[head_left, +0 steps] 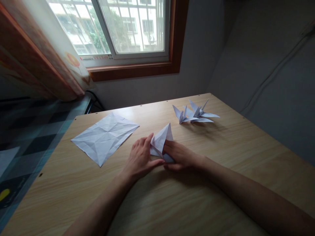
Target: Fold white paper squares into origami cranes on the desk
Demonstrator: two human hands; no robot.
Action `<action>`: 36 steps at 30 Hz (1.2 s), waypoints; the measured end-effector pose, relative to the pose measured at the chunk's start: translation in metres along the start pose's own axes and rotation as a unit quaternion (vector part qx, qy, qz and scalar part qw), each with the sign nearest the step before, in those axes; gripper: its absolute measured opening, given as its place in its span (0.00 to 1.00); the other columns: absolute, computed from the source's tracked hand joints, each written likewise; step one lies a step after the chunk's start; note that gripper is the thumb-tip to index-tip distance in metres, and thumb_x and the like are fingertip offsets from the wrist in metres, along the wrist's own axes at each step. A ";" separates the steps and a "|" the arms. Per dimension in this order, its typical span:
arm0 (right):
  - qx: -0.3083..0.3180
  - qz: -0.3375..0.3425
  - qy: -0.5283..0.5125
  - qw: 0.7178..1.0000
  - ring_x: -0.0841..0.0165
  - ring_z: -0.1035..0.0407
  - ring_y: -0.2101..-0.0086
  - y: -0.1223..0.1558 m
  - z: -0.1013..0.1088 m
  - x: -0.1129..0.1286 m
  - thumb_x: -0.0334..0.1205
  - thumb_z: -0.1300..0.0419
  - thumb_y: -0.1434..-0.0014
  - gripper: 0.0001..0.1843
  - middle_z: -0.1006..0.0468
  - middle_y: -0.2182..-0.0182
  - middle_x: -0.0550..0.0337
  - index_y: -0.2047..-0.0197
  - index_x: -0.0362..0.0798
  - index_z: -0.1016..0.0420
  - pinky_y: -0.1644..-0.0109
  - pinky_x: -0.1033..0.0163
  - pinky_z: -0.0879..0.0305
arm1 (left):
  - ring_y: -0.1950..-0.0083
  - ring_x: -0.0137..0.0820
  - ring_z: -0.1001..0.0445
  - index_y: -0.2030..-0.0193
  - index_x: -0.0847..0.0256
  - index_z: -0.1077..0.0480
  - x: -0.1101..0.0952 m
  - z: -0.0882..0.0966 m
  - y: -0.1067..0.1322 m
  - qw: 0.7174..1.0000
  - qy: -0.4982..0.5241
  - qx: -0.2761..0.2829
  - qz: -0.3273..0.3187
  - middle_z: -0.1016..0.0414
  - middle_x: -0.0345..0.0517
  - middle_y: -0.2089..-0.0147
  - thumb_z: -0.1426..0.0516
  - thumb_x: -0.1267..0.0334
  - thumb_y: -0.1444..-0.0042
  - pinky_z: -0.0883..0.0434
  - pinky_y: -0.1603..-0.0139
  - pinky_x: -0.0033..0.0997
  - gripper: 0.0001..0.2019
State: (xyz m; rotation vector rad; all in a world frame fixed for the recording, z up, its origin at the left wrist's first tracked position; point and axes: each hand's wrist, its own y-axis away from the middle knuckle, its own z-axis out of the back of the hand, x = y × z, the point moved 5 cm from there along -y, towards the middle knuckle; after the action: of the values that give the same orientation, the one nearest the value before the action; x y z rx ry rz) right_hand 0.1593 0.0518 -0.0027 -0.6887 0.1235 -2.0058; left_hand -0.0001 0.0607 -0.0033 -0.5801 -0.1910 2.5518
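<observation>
Between my two hands, a partly folded sheet of white paper [159,139] stands near the middle of the wooden table, one pointed flap rising upward. My left hand [141,155] grips its left side, fingers bent along the edge and thumb reaching across the bottom. The fingers of my right hand [180,155] go in behind the raised flap on the right, with the thumb low at the near edge. Their tips are partly hidden by the paper. Beyond my left hand lies a flat, creased square of white paper [105,136].
Several folded paper cranes [194,114] stand close together toward the far right of the wooden table [233,157]. A checked cloth [41,141] covers a surface on the left. Behind are a curtain [44,49], a barred window [133,29] and a cable [273,73] on the right wall.
</observation>
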 end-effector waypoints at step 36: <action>-0.078 -0.092 0.003 0.993 0.62 0.32 0.63 0.015 0.011 -0.004 0.38 0.39 0.44 0.09 0.25 0.64 0.53 0.59 0.47 0.27 0.58 0.58 0.35 | 0.47 0.46 0.31 0.31 0.60 0.51 -0.005 0.001 -0.005 0.999 -0.003 -0.031 0.021 0.27 0.52 0.48 0.41 0.51 0.45 0.36 0.45 0.48 0.39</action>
State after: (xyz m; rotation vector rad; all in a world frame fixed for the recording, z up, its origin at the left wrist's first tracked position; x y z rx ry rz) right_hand 0.1778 0.0498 -0.0009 -0.8191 0.2300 -2.1921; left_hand 0.0059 0.0623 0.0004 -0.6061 -0.2634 2.5961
